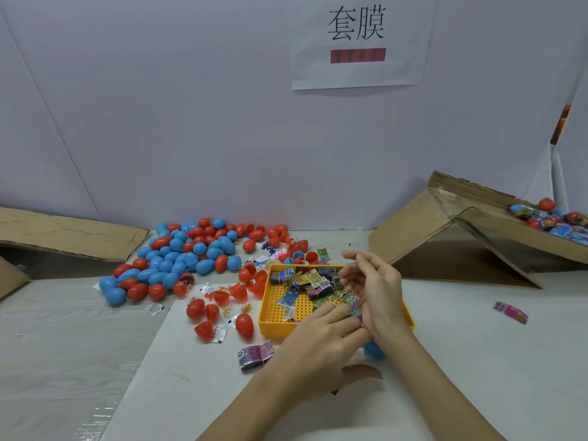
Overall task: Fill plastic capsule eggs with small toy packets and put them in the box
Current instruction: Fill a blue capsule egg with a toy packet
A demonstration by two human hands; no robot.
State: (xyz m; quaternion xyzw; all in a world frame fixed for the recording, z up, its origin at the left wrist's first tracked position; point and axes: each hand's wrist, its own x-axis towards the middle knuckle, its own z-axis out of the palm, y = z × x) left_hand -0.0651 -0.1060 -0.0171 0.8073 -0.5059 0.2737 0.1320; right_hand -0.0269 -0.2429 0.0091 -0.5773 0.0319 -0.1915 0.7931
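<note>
Both my hands sit at the near right corner of the yellow tray (266,316), working among the toy packets.

Nearest me, my left hand (321,342) lies palm down, fingers stretched over the tray's near edge onto the packets (310,283); I cannot tell if it pinches one. A blue capsule egg (374,351) peeks out just below the tray, between my wrists, mostly hidden. My right hand (375,288) stands edge-on over the tray's right side, fingers loosely curled; whether it holds anything I cannot tell. Just left of the tray lie a purple packet (254,353) and open red egg halves (222,308). Farther left and behind the tray spreads the pile of red and blue eggs (178,254). Far right of the tray, the cardboard box (445,237) holds wrapped eggs (553,218).
</note>
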